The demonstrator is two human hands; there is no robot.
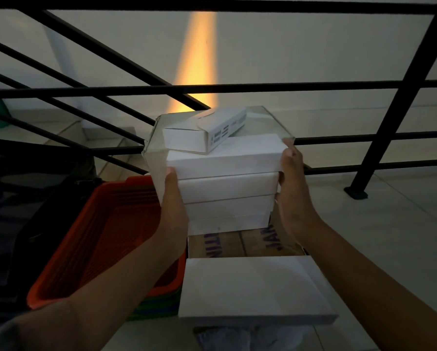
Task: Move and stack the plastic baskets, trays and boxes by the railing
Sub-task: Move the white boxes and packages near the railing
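Black railing (212, 87) spans 9 to 3 o'clock. Orange basket (98, 239), nested on others, sits at 8 o'clock; a brown carton (237, 243) lies under my load. I hold a stack of white boxes (225, 188) at centre, left hand (173, 198) and right hand (292, 188) pressed flat on its sides, fingers mostly straight. Risk: side pressure only, so the middle boxes could slip. A flat white box (253, 290) lies at 6 o'clock. The small top box (204, 133) lies skewed and loose; any tilt likely sheds it.
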